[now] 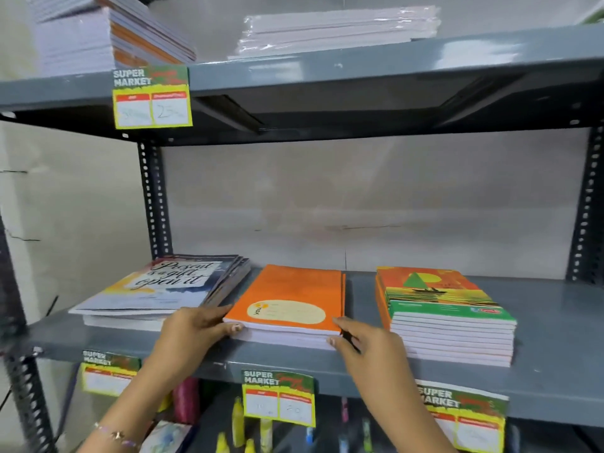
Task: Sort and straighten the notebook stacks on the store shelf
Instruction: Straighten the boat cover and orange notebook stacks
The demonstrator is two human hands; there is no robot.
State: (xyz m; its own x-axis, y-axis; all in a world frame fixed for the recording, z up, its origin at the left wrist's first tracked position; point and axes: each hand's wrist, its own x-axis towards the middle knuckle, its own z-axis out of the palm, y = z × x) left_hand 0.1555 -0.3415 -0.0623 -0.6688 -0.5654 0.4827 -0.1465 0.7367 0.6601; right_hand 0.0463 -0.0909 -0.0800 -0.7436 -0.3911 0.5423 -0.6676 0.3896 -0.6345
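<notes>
Three notebook stacks lie on the grey middle shelf [539,374]. The orange stack [294,295] sits in the centre. My left hand [196,328] grips its front left corner, thumb against the page edges. My right hand [362,341] grips its front right corner. To the left lies a fanned, uneven stack [157,289] with a "Present is a gift" cover. On the right stands a taller stack [447,315] topped by a green and orange sailboat cover, fairly square.
The upper shelf [359,70] carries a notebook pile [108,37] at left and plastic-wrapped packs [336,31] at centre. Yellow price tags [277,397] hang from the shelf edges. Pens and bottles [238,423] stand on the shelf below. Perforated steel posts [153,197] frame the bay.
</notes>
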